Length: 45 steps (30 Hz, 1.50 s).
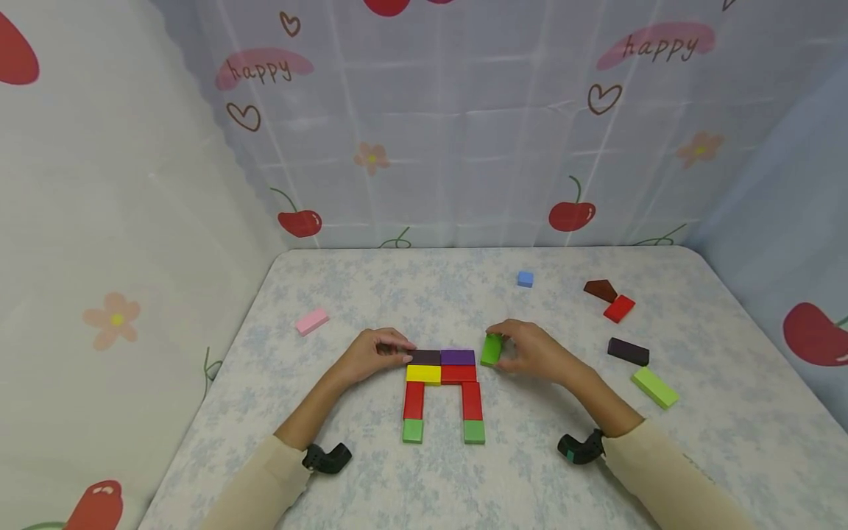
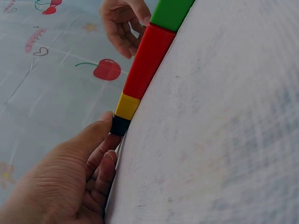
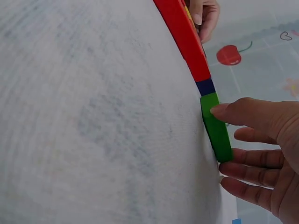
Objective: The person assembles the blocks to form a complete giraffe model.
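Flat wooden blocks lie edge to edge on the table in a two-legged figure. A dark block (image 1: 425, 358) and a purple block (image 1: 458, 358) form its far row, above a yellow block (image 1: 423, 375) and a red block (image 1: 458, 375). Red blocks tipped with green blocks (image 1: 412, 431) make the legs. My left hand (image 1: 371, 358) pinches the dark block's left end between thumb and finger. With thumb and fingertips, my right hand (image 1: 538, 352) holds a green block (image 1: 491, 350) just right of the purple one, near the tabletop.
A pink block (image 1: 312, 322) lies at the left and a small blue block (image 1: 525, 279) toward the back. Rightward are a brown block (image 1: 600, 290), a red block (image 1: 619, 308), a black block (image 1: 628, 351) and a lime block (image 1: 654, 387). Curtains surround the table (image 1: 358, 486).
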Motion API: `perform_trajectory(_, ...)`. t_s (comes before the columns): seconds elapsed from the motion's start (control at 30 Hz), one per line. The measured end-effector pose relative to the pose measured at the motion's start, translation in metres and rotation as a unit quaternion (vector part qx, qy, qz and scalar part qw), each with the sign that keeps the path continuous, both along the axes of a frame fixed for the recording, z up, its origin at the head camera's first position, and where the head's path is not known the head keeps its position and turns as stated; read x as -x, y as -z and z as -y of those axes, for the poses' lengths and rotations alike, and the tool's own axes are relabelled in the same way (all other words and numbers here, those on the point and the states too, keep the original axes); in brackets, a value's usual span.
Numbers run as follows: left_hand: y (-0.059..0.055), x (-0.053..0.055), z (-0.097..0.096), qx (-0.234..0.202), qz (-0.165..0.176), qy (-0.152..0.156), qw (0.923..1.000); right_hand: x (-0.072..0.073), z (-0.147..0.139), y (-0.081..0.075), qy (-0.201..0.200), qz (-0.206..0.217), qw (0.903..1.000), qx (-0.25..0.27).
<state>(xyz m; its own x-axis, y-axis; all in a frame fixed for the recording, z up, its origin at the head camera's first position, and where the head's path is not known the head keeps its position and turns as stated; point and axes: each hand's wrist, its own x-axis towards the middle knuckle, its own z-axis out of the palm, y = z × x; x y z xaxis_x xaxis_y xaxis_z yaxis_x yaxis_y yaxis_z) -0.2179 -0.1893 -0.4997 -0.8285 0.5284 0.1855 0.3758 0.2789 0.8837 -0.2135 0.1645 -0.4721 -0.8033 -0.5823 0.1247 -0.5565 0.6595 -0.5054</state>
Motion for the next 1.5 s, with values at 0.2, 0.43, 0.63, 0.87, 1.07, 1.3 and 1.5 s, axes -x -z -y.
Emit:
perform_trajectory(0.2, 0.000, 0.000, 0.000, 0.000, -0.009, 0.002, 1.0000, 0.000, 0.002, 0.003, -0.013, 0.005, 0.9999, 0.003)
perform_trajectory(0.43, -0.001, 0.000, 0.001, 0.004, -0.010, 0.000, 0.9999, -0.001, 0.003, 0.001, -0.035, 0.007, 0.9994, -0.003)
perform_trajectory(0.63, -0.005, 0.001, -0.003, 0.010, 0.002, 0.001, 0.9999, -0.002, 0.001, -0.004, -0.038, 0.020, 0.9990, -0.012)
perform_trajectory(0.87, -0.002, 0.001, -0.002, 0.001, -0.003, 0.005, 1.0000, -0.001, 0.002, -0.001, -0.042, 0.024, 0.9988, -0.012)
perform_trajectory(1.07, -0.002, 0.003, -0.002, 0.003, -0.008, 0.006, 1.0000, -0.001, 0.002, 0.000, -0.040, 0.023, 0.9988, -0.017)
perform_trajectory(1.3, 0.003, 0.005, 0.001, 0.016, 0.004, -0.003, 0.9999, 0.001, 0.003, 0.000, -0.048, 0.023, 0.9984, -0.021)
perform_trajectory(1.5, 0.026, 0.015, 0.005, 0.025, 0.004, -0.014, 0.9996, 0.001, 0.005, -0.001, -0.050, 0.026, 0.9982, -0.022)
